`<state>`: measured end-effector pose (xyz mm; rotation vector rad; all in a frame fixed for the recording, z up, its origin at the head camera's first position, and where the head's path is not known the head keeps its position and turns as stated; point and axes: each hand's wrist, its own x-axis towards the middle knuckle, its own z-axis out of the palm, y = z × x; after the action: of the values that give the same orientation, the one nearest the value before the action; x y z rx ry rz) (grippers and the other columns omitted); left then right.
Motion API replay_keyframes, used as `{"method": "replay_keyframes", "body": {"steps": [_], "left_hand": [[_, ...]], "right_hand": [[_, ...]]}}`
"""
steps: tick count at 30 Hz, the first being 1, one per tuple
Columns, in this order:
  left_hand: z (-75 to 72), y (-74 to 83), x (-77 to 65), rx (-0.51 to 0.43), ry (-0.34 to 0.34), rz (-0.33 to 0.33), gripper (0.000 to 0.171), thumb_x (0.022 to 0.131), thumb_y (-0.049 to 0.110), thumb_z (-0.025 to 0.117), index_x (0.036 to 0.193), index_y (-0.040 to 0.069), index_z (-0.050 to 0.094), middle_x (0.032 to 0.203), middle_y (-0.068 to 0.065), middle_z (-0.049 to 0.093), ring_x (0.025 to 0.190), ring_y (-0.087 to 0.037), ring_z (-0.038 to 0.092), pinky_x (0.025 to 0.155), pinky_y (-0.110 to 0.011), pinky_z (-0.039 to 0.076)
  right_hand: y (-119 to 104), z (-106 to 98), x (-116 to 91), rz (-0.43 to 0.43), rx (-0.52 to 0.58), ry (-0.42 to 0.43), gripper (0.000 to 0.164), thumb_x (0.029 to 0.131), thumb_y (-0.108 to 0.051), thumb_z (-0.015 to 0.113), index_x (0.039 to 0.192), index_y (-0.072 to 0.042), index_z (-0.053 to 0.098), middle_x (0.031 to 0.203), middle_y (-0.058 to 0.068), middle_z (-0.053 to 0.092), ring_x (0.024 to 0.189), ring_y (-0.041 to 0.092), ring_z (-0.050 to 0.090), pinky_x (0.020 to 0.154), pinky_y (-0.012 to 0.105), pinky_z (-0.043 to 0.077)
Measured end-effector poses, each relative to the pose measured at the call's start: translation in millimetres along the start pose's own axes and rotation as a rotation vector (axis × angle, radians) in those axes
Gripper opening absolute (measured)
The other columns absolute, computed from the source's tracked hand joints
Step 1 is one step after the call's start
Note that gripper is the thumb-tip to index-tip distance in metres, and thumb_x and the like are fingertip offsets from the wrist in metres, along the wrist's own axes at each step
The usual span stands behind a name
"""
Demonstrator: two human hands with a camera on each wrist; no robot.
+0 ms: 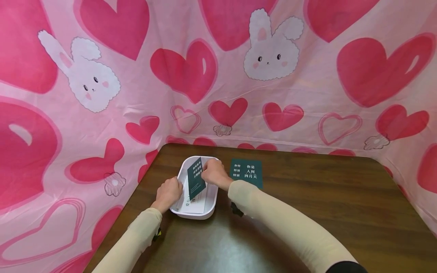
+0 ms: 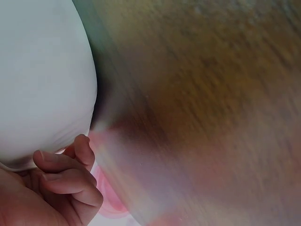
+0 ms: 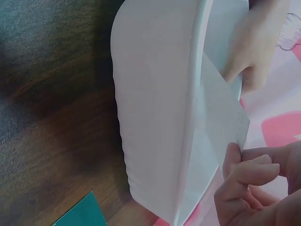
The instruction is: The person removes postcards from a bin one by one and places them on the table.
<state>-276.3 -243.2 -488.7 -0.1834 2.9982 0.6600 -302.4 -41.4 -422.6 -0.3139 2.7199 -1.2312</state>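
A white plastic tray (image 1: 194, 216) stands on the table, its wall large in the left wrist view. At its left rim my left hand (image 1: 168, 192) grips the edge, fingers curled outside in the left wrist view. My right hand (image 1: 215, 172) pinches a dark green card (image 1: 196, 184) printed with white characters, tilted up inside the tray. The pale back of this card (image 3: 223, 115) faces the right wrist view, between thumb and finger of the right hand (image 3: 254, 186). Under it lies a white card (image 1: 196, 206) with dark characters, partly hidden.
Just right of the tray, dark green printed paper (image 1: 254, 168) lies flat, partly behind the right forearm; I cannot tell if it is one card or two. The brown wooden table (image 1: 307, 197) meets a pink heart-patterned cloth (image 1: 232, 87) at its back and left edges.
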Motion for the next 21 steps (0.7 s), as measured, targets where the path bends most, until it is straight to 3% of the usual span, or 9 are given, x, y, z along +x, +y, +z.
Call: {"method": "replay_keyframes", "body": {"steps": [10, 21], "left_hand": [[-0.3, 0.1, 0.7, 0.008, 0.004, -0.002, 0.031, 0.102, 0.017, 0.062, 0.119, -0.010, 0.062, 0.081, -0.013, 0.061, 0.070, -0.027, 0.062, 0.062, -0.039, 0.055], [0.4, -0.7, 0.4, 0.008, 0.004, 0.001, 0.032, 0.102, 0.016, 0.063, 0.120, -0.010, 0.062, 0.087, -0.015, 0.064, 0.072, -0.027, 0.063, 0.065, -0.042, 0.058]], "right_hand": [[3, -10, -3, 0.009, 0.063, 0.068, 0.027, 0.094, -0.007, 0.073, 0.119, 0.002, 0.076, 0.110, 0.015, 0.073, 0.087, 0.028, 0.067, 0.075, 0.041, 0.060], [17, -17, 0, -0.006, 0.097, 0.176, 0.029, 0.095, -0.006, 0.070, 0.121, 0.003, 0.076, 0.113, 0.017, 0.075, 0.084, 0.027, 0.069, 0.075, 0.040, 0.060]]}}
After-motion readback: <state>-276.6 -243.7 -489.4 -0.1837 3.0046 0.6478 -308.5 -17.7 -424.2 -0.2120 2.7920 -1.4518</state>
